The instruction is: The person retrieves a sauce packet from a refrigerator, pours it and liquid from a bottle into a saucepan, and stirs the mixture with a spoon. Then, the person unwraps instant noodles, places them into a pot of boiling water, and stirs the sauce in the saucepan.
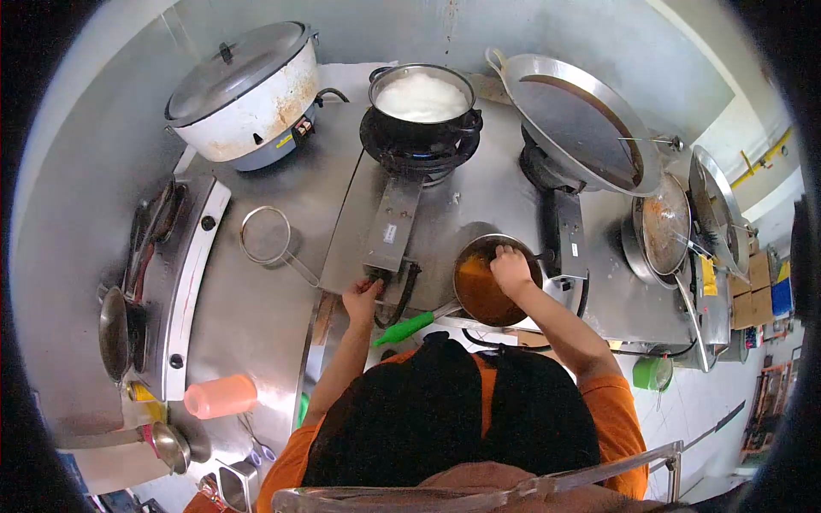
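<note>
My left hand (362,298) is at the front of a gas burner (395,227), its fingers closed on the dark control knob (377,275). On that burner sits a black pot (423,120) filled with white foam. My right hand (510,267) is over a frying pan (487,311) of reddish-brown sauce, its fingers bent down and closed; whatever they hold is hidden. An orange-yellow patch shows in the sauce to the left of the fingers. The pan's green-covered handle (405,328) points toward me on the left.
A rice cooker (248,98) stands at the back left. A wire strainer (266,235) lies on the steel counter (244,321). A wide wok (581,115) of dark liquid is at the back right. An orange container (221,397) lies near a white-edged stove (198,282).
</note>
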The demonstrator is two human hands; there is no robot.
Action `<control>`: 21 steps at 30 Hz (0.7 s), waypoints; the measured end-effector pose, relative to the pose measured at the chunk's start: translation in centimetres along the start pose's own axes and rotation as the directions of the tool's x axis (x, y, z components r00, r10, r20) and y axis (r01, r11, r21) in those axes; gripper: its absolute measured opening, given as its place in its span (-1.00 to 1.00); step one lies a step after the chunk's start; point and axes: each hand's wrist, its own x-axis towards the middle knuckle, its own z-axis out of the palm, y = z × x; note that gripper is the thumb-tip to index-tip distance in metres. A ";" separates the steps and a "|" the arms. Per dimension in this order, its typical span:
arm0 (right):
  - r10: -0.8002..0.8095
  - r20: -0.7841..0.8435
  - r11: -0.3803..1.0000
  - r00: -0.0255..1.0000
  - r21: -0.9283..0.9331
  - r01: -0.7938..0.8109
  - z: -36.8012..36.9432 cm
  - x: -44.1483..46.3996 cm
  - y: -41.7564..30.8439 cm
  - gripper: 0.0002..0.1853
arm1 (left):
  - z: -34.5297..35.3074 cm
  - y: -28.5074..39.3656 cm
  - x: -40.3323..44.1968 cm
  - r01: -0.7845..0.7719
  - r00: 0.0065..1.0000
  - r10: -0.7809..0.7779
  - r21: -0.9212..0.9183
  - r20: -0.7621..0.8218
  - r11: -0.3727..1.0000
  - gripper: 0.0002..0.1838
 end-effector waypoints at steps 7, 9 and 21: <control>0.017 -0.003 1.000 1.000 0.020 -0.017 0.5 0.0 0.0 -0.81 | -0.4 -2.7 1.1 -0.084 0.996 0.087 0.080 -0.028 0.993 -0.73; 0.018 0.005 1.000 1.000 0.023 -0.018 0.5 -0.1 0.1 -0.81 | -0.3 -2.7 0.9 -0.088 0.995 0.089 0.040 -0.035 0.995 -0.72; 0.070 -0.009 0.996 0.998 0.059 -0.069 1.1 -0.4 0.3 -0.81 | 0.0 -1.6 0.2 0.132 0.987 -0.115 -0.150 0.116 0.980 -0.80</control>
